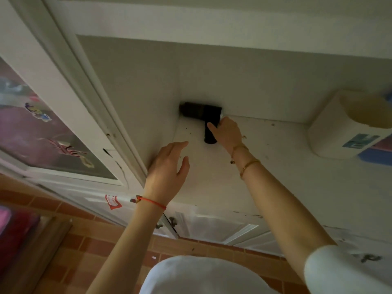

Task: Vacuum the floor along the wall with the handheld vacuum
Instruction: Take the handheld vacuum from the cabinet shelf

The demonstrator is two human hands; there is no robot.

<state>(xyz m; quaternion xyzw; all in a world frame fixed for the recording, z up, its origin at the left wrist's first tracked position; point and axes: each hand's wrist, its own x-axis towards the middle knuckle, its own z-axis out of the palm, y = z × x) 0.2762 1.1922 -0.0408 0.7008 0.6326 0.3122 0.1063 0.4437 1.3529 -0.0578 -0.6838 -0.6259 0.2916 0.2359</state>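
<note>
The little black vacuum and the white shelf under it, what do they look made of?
The handheld vacuum looks like matte black plastic: dark, dull, no glints. The white shelf looks like painted wood or board, judging by its scuffs and dark chips, though I can't be sure. The right hand holds the vacuum's grip.

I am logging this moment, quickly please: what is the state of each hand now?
Left hand: open, fingers spread, holding nothing.
Right hand: closed on the handle of the black handheld vacuum.
</note>
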